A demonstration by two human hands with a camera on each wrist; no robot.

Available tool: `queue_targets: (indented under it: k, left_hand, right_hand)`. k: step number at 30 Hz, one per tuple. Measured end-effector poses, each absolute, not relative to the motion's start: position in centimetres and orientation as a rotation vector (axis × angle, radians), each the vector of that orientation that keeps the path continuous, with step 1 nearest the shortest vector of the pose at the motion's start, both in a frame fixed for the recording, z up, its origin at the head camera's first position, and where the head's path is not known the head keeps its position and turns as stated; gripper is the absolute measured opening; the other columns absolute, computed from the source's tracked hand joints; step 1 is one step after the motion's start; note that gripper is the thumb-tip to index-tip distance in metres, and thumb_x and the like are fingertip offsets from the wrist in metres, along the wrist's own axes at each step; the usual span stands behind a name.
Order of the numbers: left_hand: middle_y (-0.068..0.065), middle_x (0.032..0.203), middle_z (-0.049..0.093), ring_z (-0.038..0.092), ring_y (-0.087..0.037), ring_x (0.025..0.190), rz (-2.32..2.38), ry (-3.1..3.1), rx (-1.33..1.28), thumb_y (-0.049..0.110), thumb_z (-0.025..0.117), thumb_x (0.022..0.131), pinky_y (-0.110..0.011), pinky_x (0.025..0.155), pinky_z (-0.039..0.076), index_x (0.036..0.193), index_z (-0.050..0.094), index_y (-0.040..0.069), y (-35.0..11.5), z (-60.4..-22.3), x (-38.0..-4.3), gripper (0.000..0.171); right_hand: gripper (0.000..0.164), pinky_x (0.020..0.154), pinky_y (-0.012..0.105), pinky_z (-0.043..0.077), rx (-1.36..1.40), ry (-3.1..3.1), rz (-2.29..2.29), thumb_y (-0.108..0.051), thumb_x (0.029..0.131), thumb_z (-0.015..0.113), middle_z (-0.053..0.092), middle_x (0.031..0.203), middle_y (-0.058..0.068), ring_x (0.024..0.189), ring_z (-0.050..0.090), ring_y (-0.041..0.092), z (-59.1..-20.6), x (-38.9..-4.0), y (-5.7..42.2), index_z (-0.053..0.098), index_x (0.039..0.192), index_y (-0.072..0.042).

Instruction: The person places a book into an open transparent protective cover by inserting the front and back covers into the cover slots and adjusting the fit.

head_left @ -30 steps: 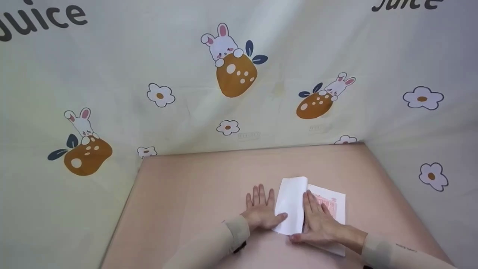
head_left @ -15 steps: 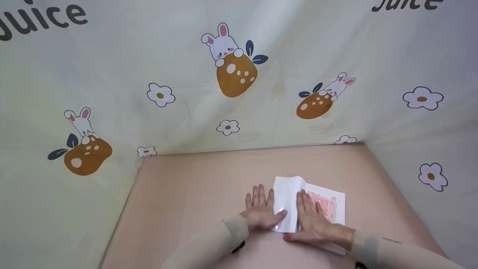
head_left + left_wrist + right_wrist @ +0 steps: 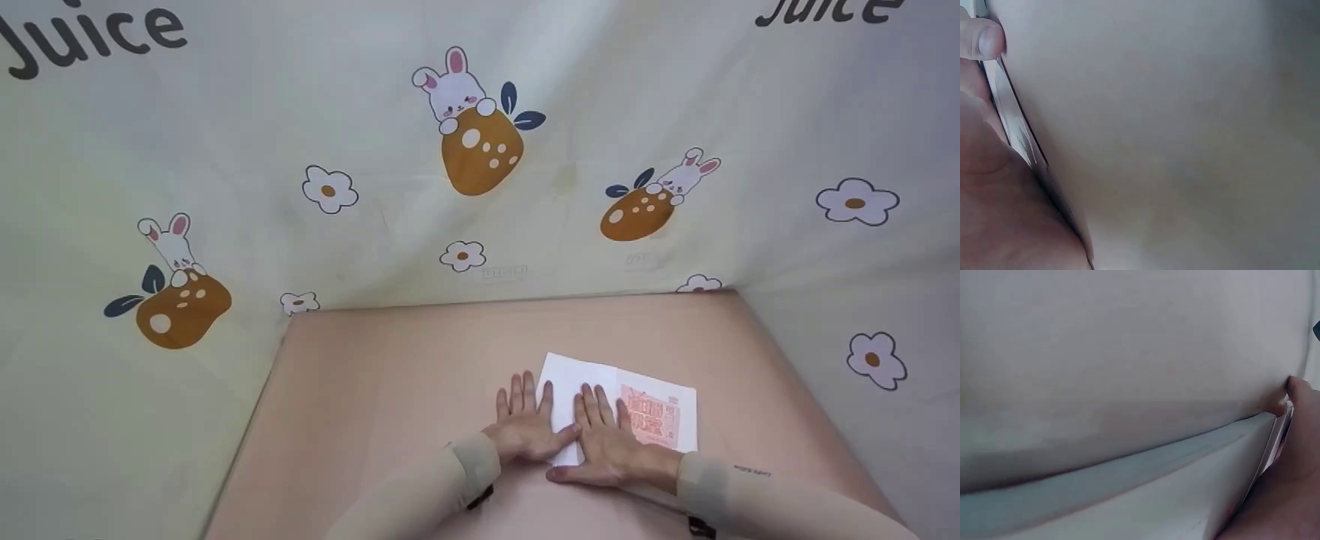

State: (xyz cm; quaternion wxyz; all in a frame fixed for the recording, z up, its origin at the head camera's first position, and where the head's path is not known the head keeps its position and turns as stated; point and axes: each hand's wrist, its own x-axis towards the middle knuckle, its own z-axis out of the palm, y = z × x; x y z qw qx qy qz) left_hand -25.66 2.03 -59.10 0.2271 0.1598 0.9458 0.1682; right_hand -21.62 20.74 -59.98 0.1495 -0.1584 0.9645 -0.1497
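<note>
A white booklet (image 3: 684, 405) lies open on the table, with a red printed block on its right page. My left hand (image 3: 525, 431) rests flat at the left edge, fingers straight and spread, thumb on the left page. Against that page my right hand (image 3: 606, 448) presses with straight fingers, its thumb out toward the left hand. The two thumbs lie close together. In the left wrist view, part of the left hand (image 3: 1010, 208) covers a glossy strip of the booklet (image 3: 1014, 121). The right wrist view has the booklet's lower edge (image 3: 1145, 495) beside the right hand (image 3: 1292, 461).
The pinkish table (image 3: 397, 360) stretches around the booklet to the back and sides. A pale curtain (image 3: 360, 90) printed with rabbits, fruit and flowers encloses it at the back and on both sides.
My right hand has slid left across the booklet. The raised, curling left page has gone down flat, and more of the red print shows. My left hand has stayed in place.
</note>
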Motion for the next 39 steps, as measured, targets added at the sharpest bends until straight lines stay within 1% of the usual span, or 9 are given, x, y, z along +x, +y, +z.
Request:
queue_targets:
  k: [6, 10, 15, 19, 24, 27, 30, 35, 39]
  left_hand:
    - [-0.022, 0.19, -0.008, -0.01, -0.042, 0.179, 0.377, 2.651, 0.47, 0.079, 0.043, 0.107, -0.066, 0.144, 0.0, 0.182, 0.011, 0.016, 1.9, -58.9, -25.7, 0.103]
    - [-0.024, 0.19, -0.003, -0.004, -0.043, 0.179, 0.339, 2.677, 0.486, 0.077, 0.048, 0.107, -0.065, 0.144, 0.006, 0.182, 0.015, 0.014, 1.9, -58.6, -25.7, 0.103]
    - [-0.026, 0.188, 0.013, 0.013, -0.045, 0.178, 0.292, 2.746, 0.505, 0.076, 0.057, 0.104, -0.063, 0.143, 0.02, 0.179, 0.027, 0.01, 2.0, -58.0, -25.9, 0.104]
    - [-0.026, 0.185, 0.027, 0.027, -0.045, 0.174, 0.255, 2.786, 0.521, 0.074, 0.063, 0.103, -0.057, 0.139, 0.035, 0.174, 0.037, 0.005, 2.3, -57.4, -26.2, 0.102]
    - [-0.024, 0.177, 0.043, 0.043, -0.039, 0.165, 0.253, 2.818, 0.569, 0.067, 0.068, 0.104, -0.05, 0.13, 0.049, 0.166, 0.049, 0.001, 3.2, -56.9, -26.1, 0.093]
    - [-0.02, 0.163, 0.058, 0.056, -0.033, 0.147, 0.24, 2.866, 0.652, 0.062, 0.071, 0.103, -0.045, 0.12, 0.056, 0.157, 0.06, 0.0, 3.8, -56.7, -25.9, 0.082]
    - [-0.015, 0.142, 0.068, 0.06, -0.028, 0.13, 0.22, 2.908, 0.732, 0.059, 0.072, 0.103, -0.042, 0.111, 0.059, 0.146, 0.068, 0.001, 4.5, -56.7, -25.6, 0.072]
    - [-0.008, 0.116, 0.071, 0.06, -0.023, 0.111, 0.177, 2.941, 0.833, 0.055, 0.074, 0.102, -0.036, 0.095, 0.058, 0.128, 0.075, 0.006, 5.6, -56.5, -25.2, 0.056]
    - [-0.005, 0.108, 0.071, 0.06, -0.021, 0.103, 0.194, 2.947, 0.878, 0.049, 0.075, 0.103, -0.032, 0.087, 0.057, 0.119, 0.079, 0.009, 6.7, -56.4, -25.0, 0.044]
  right_hand:
    - [0.143, 0.136, 0.082, 0.007, -0.491, 2.753, -0.458, -0.086, 0.087, 0.073, 0.005, 0.184, 0.038, 0.174, 0.004, 0.059, -59.3, -22.0, 21.2, 0.017, 0.173, 0.013]
    - [0.132, 0.136, 0.079, 0.016, -0.523, 2.745, -0.523, -0.079, 0.09, 0.075, 0.013, 0.184, 0.037, 0.172, 0.012, 0.06, -58.5, -22.2, 22.0, 0.027, 0.171, 0.013]
    - [0.111, 0.133, 0.076, 0.031, -0.572, 2.775, -0.637, -0.067, 0.097, 0.076, 0.031, 0.179, 0.037, 0.167, 0.029, 0.062, -57.7, -22.5, 23.7, 0.041, 0.166, 0.013]
    - [0.094, 0.13, 0.073, 0.039, -0.567, 2.825, -0.656, -0.058, 0.1, 0.075, 0.046, 0.172, 0.035, 0.159, 0.044, 0.06, -57.0, -22.9, 25.6, 0.051, 0.16, 0.011]
    - [0.076, 0.122, 0.072, 0.049, -0.518, 2.909, -0.616, -0.051, 0.098, 0.079, 0.062, 0.159, 0.03, 0.148, 0.059, 0.056, -56.5, -23.2, 27.9, 0.066, 0.148, 0.005]
    - [0.071, 0.119, 0.068, 0.053, -0.49, 2.943, -0.593, -0.048, 0.096, 0.082, 0.068, 0.152, 0.027, 0.142, 0.065, 0.053, -56.2, -23.4, 29.0, 0.069, 0.144, 0.004]
    - [0.069, 0.115, 0.066, 0.057, -0.466, 2.968, -0.589, -0.046, 0.094, 0.083, 0.073, 0.144, 0.025, 0.136, 0.07, 0.05, -56.0, -23.6, 29.9, 0.071, 0.14, 0.003]
    - [0.066, 0.106, 0.066, 0.061, -0.355, 2.972, -0.609, -0.044, 0.093, 0.085, 0.078, 0.133, 0.024, 0.125, 0.075, 0.048, -55.4, -23.9, 31.5, 0.073, 0.137, 0.004]
    - [0.063, 0.101, 0.065, 0.062, -0.247, 2.97, -0.609, -0.04, 0.093, 0.086, 0.08, 0.129, 0.025, 0.117, 0.077, 0.045, -55.2, -24.4, 32.9, 0.074, 0.135, 0.006]
